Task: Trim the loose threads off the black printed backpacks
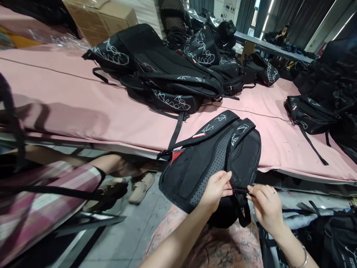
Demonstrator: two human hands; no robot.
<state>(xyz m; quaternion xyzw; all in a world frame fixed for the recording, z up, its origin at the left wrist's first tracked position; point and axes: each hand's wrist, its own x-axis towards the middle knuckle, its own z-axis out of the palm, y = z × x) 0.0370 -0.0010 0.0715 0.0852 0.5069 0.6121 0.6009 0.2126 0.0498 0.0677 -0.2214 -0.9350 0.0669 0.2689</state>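
Two hands, your left (216,191) and right (266,206), pinch the webbing strap (237,182) of the black backpack (186,178), propped between lap (217,243) and pink-covered table (134,126); uneven tugging could slide it floorward.

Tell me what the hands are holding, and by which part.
A black backpack: the left hand grips near the lower end of a shoulder strap; the right hand pinches a small dark piece there, exact part unclear.

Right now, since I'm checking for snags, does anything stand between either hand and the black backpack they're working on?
Nothing visible does: the left hand and the right hand are both at a strap of the black backpack.
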